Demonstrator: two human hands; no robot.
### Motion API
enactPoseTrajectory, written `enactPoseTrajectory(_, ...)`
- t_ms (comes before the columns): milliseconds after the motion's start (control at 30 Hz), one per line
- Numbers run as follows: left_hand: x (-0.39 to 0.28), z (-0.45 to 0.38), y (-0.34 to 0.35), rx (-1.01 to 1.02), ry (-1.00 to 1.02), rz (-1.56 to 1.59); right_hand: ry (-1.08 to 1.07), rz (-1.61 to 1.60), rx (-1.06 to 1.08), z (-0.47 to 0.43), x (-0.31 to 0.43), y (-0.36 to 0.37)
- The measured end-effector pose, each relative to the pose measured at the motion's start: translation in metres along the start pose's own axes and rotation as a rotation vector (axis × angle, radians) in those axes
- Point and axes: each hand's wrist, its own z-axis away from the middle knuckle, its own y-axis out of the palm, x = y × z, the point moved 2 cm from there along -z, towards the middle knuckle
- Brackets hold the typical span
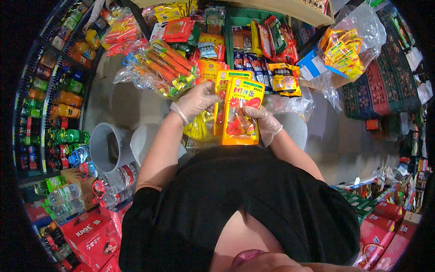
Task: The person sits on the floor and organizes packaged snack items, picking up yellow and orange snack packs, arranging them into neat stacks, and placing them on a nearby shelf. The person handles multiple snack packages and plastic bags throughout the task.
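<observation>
My right hand (263, 119), in a thin clear glove, grips a yellow and orange snack packet (243, 112) with its thumb across the front. The packet stands upright before my chest, its printed face towards me. Partly hidden behind it is a second packet of the same look (232, 74). My left hand (198, 102), gloved too, has its fingers on that rear packet's left edge. Below the left hand, several more yellow packets (202, 125) sit in clear plastic between my knees.
Ahead stands a green crate (229, 44) of assorted snack packets. Left of it lies a clear bag of long orange-red snacks (166, 66). An open bag of small yellow packets (345, 52) is at right. A grey bucket (106, 148) stands by my left knee, near drink shelves (46, 102).
</observation>
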Motion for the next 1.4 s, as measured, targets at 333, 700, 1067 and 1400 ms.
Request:
enactPoseTrajectory(333,0.020,-0.014,0.013,-0.277,0.159,-0.543,0.014,0.117,-0.094,0.005,0.010,0.008)
enactPoseTrajectory(700,0.110,-0.019,0.045,-0.004,0.101,0.094,-0.135,0.000,-0.168,-0.007,0.004,0.013)
enactPoseTrajectory(1067,0.052,-0.022,0.044,-0.126,-0.169,0.372,-0.022,-0.089,-0.112,-0.027,-0.005,0.003)
enactPoseTrajectory(1400,0.033,-0.032,0.041,-0.083,-0.261,0.409,0.094,-0.305,-0.265,-0.048,-0.009,-0.016)
